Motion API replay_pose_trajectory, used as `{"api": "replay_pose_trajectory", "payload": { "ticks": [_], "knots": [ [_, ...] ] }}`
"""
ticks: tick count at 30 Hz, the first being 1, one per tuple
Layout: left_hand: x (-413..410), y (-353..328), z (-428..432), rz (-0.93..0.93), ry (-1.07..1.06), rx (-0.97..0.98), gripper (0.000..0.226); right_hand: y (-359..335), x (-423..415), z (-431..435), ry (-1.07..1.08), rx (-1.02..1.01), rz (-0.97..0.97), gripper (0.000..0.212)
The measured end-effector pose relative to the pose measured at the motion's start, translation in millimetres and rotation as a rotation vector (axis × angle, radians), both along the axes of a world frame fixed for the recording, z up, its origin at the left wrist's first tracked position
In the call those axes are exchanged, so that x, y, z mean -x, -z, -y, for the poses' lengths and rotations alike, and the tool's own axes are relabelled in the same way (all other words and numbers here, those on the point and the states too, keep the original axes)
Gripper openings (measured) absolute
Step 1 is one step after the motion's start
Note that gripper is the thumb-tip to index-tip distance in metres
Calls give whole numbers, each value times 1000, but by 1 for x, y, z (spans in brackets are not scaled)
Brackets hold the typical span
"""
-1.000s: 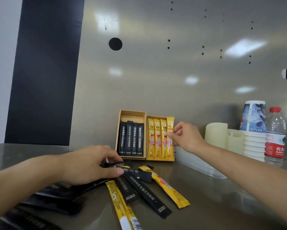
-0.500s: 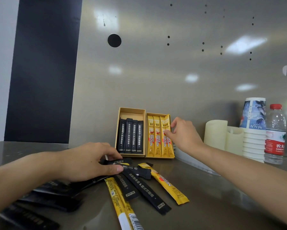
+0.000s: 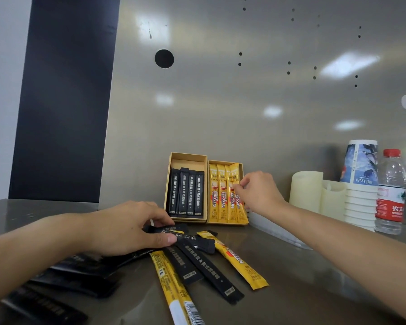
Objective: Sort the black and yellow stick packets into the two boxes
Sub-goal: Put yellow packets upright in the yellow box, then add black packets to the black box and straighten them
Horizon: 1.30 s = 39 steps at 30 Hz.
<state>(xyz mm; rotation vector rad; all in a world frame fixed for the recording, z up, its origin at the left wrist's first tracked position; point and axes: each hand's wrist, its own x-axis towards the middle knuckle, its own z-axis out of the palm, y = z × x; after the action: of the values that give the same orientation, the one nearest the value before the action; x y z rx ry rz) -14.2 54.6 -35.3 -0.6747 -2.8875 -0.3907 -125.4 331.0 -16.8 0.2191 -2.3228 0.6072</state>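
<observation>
Steel counter [image 3: 302, 289], catalogued from the left. A heap of black packets [image 3: 75, 275] is seen at the near left edge; at least three are made out, but the exact count is lost to blur. The left hand [image 3: 127, 231] is laid over the heap's upper end, fingers curled, and one black packet [image 3: 168, 229] is gripped between thumb and fingers. A fan of loose packets [image 3: 197, 266] is spread just right of that hand: three black are counted, and at least two yellow, one of which is cut off by the lower edge. Behind the fan, two open boxes are set side by side, touching, against the back panel [image 3: 255, 113]. Four black packets are stood in the left box [image 3: 171, 184], with bare card left above their tops. Four yellow packets are held in the right box [image 3: 242, 168], its width filled. The fourth yellow packet [image 3: 234, 171], tilted against the right wall, is pinched by the right hand [image 3: 259, 193] between thumb and fingertips. Further right are found one clear plastic tray [image 3: 277, 231], two cream cylinders [image 3: 306, 191], one stack of paper cups [image 3: 361, 184] and one water bottle [image 3: 390, 191] at the right edge. Open counter is left at the near right, between the fan and the right forearm.
</observation>
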Motion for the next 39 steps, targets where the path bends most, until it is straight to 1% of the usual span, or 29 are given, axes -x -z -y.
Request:
{"api": "replay_pose_trajectory", "payload": {
  "ticks": [4,8,13,15,18,19,23,29,35,39],
  "knots": [
    [1,0,0,1,3,-6,53,-1,-2,2,-65,120,78,25],
    [1,1,1,3,8,-10,54,-3,-1,-1,-69,173,66,25],
    [2,1,0,-14,7,-3,51,0,-2,-2,-45,102,36,33],
    [3,1,1,-13,5,0,51,0,-2,-2,-35,98,29,29],
    [3,1,1,-17,6,13,52,0,2,-4,-22,121,22,11],
    [3,1,1,-20,8,13,52,0,4,-5,-26,130,26,8],
    [3,1,1,-32,14,4,50,4,9,-8,-40,99,46,6],
    [4,2,1,-40,13,10,52,8,9,-8,-16,0,-3,5],
    [3,3,1,-49,14,-5,48,9,-4,-6,-52,-91,-57,11],
    [3,4,0,-110,21,-57,41,10,-28,11,-163,-83,-65,7]
  ]
}}
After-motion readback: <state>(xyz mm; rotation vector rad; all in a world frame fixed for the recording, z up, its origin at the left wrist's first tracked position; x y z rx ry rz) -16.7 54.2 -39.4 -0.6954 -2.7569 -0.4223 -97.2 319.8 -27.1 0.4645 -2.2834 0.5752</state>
